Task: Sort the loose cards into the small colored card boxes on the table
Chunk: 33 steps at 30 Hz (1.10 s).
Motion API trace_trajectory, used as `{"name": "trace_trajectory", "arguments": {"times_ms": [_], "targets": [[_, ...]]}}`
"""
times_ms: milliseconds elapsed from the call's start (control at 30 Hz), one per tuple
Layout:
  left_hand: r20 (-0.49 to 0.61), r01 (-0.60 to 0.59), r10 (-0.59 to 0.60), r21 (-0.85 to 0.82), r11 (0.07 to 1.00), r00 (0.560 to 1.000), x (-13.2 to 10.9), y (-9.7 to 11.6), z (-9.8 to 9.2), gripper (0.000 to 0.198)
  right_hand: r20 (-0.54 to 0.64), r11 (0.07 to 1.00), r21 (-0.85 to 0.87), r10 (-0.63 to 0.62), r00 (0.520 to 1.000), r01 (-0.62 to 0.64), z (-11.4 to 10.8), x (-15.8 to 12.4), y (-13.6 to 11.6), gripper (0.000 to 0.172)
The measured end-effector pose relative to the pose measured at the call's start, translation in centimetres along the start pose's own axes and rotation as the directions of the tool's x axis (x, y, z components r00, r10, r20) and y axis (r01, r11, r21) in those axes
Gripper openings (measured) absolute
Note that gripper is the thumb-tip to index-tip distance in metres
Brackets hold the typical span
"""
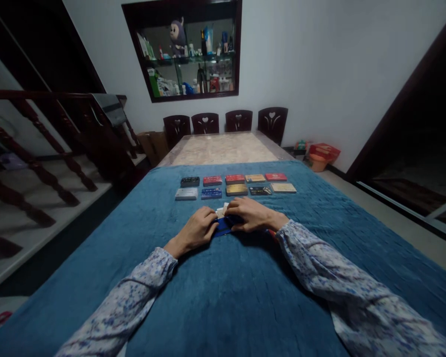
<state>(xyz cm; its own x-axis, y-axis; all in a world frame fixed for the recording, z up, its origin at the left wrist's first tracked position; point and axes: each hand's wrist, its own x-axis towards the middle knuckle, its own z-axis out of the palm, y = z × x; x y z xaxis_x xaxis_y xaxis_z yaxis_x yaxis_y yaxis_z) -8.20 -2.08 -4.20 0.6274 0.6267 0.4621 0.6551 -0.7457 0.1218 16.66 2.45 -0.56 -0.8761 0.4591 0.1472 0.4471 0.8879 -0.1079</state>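
Observation:
Both my hands rest together on the blue cloth (245,297) near the table's middle. My left hand (195,230) is curled with its fingers closed on a dark blue wallet-like holder (223,227). My right hand (250,214) is closed over the holder's other end, where a pale card (221,211) sticks out between the two hands. Just beyond my hands lie two rows of several cards (236,185), red, blue, gold, dark and pale ones, set side by side.
A bare marble tabletop (223,148) continues past the cloth, with several dark chairs (225,122) at its far end. A wall cabinet (188,49) holds bottles and a plush toy. A wooden stair railing (40,148) runs on the left; a red box (324,151) sits on the floor right.

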Motion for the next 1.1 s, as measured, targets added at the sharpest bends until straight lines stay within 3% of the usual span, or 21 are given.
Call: {"name": "trace_trajectory", "arguments": {"times_ms": [367, 633, 767, 900, 1100], "targets": [[0.098, -0.032, 0.043, -0.112, 0.993, 0.994, -0.7, 0.8, -0.9, 0.015, -0.011, 0.998, 0.004, -0.059, 0.998, 0.059, 1.0, 0.3, 0.2, 0.033], [0.06, -0.078, 0.087, -0.133, 0.988, 0.994, -0.8, 0.3, -1.2, 0.012, -0.086, 0.986, 0.09, -0.131, 0.988, 0.139, 0.9, 0.3, -0.2, 0.016], [0.007, -0.1, 0.101, -0.125, 0.987, 0.995, -0.9, -0.1, -1.3, 0.016, -0.128, 0.979, 0.121, -0.146, 0.981, 0.161, 0.9, 0.3, -0.3, 0.017], [-0.058, -0.093, 0.087, -0.111, 0.989, 0.995, -1.1, -0.7, -1.1, 0.021, -0.176, 0.991, 0.084, -0.084, 0.981, 0.1, 1.4, 0.6, -0.3, 0.018], [-0.183, -0.09, 0.07, -0.104, 0.991, 0.981, -1.3, -2.0, -0.4, 0.025, -0.246, 0.996, 0.058, 0.077, 0.966, -0.065, 2.6, 1.1, -0.4, 0.032]]}}
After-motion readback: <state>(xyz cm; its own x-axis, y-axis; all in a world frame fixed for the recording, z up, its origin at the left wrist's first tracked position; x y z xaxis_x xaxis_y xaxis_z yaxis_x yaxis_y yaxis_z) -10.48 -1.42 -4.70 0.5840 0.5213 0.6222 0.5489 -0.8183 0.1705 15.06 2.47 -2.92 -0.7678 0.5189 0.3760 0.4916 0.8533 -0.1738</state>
